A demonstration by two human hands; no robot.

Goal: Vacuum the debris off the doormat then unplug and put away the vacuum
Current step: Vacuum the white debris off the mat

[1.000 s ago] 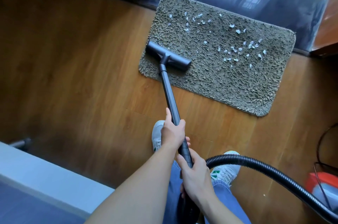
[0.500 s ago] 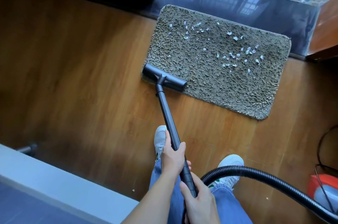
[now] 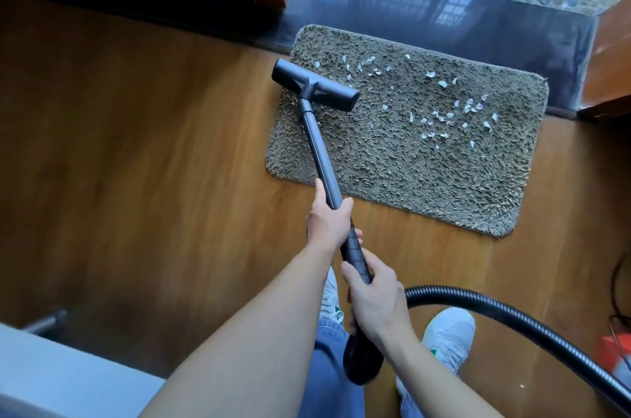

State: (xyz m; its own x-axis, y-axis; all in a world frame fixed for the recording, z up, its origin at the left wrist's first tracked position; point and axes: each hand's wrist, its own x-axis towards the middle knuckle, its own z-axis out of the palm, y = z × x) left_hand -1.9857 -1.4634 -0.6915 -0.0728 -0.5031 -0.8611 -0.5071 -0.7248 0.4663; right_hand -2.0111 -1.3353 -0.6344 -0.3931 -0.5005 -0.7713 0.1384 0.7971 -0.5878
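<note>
**Vacuum head on the doormat's left corner**

Both my hands are clamped round the vacuum wand [image 3: 319, 148]. My left hand [image 3: 329, 221] grips it higher up the dark tube, fingers wrapped round it. My right hand [image 3: 375, 301] holds the handle end nearer my body, where the ribbed black hose [image 3: 495, 311] curves away to my right across the wooden floor [image 3: 136, 178].

The floor head [image 3: 316, 84] sits on the far left part of the doormat [image 3: 409, 171], its left end reaching past the mat's edge. The debris [image 3: 444, 113], small pale flakes, lies scattered over the far and right side of the mat, to the right of the head. The mat lies against a dark threshold [image 3: 444, 14]. The vacuum body [image 3: 614, 354], orange and blurred, shows at the right edge. My white shoes [image 3: 450, 332] stand on the floor just short of the mat.
</note>
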